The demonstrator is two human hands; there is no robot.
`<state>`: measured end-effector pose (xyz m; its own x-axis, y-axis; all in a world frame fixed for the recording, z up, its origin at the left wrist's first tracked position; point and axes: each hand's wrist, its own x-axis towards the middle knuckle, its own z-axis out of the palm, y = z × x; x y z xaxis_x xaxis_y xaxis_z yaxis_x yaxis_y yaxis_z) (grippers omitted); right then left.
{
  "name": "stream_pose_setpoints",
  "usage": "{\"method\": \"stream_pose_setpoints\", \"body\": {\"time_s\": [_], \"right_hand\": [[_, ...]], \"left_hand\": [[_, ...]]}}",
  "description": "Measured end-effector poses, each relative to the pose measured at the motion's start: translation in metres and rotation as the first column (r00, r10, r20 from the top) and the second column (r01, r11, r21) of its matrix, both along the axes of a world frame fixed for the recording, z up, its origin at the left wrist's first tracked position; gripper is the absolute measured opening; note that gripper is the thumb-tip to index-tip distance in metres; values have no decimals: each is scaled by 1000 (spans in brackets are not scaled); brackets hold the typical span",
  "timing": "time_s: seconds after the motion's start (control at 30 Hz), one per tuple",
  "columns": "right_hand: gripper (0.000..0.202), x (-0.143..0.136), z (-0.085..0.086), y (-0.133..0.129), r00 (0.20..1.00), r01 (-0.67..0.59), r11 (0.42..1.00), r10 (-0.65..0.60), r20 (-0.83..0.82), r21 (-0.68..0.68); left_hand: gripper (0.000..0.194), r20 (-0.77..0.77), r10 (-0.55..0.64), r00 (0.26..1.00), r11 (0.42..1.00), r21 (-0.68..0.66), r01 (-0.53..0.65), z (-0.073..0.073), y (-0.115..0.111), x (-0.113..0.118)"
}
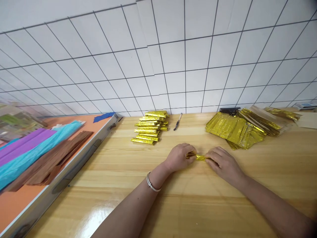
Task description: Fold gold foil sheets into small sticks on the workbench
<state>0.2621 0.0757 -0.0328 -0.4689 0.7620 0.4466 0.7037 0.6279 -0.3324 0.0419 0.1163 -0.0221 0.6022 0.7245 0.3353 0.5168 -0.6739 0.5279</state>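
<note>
Between my two hands a small strip of shiny gold foil lies low over the wooden table. My left hand, with a bracelet at the wrist, has its fingers curled round the strip's left end. The right end is pinched by the fingers of my right hand. Beyond my left hand is a stack of narrow folded gold pieces. Flat gold foil pieces lie in a loose pile beyond my right hand.
A pen lies right of the stack. A black clip sits behind the foil pile. At left, an orange-surfaced board with a raised edge bears purple, blue and brown crepe paper. A white tiled wall rises behind the table.
</note>
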Motion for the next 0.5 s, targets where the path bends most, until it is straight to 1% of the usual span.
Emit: {"method": "stream_pose_setpoints", "body": {"time_s": [0.1, 0.2, 0.27, 0.33, 0.4, 0.5], "right_hand": [[12, 1, -1, 0, 1000, -2, 1000, 2, 3, -17], [12, 0, -1, 0, 1000, -1, 1000, 1, 4, -13], [12, 0, 0, 0, 1000, 2, 1000, -2, 4, -4], [12, -1, 0, 0, 1000, 1, 1000, -1, 4, -1], [11, -1, -1, 0, 1000, -2, 1000, 2, 8, -2], [10, 0, -2, 0, 1000, -9, 1000, 9, 23, -8]], "left_hand": [[13, -33, -4, 999, 995, 96, 7, -1, -4, 6], [13, -68, 7, 998, 989, 150, 3, -3, -5, 8], [12, -120, 23, 993, 982, 191, 1, -2, -6, 9], [12, -185, 15, 983, 972, 234, 29, 0, -7, 9], [14, -232, -31, 972, 964, 249, 90, 3, -7, 7], [18, -223, -138, 965, 963, 199, 184, 5, -4, 2]]}}
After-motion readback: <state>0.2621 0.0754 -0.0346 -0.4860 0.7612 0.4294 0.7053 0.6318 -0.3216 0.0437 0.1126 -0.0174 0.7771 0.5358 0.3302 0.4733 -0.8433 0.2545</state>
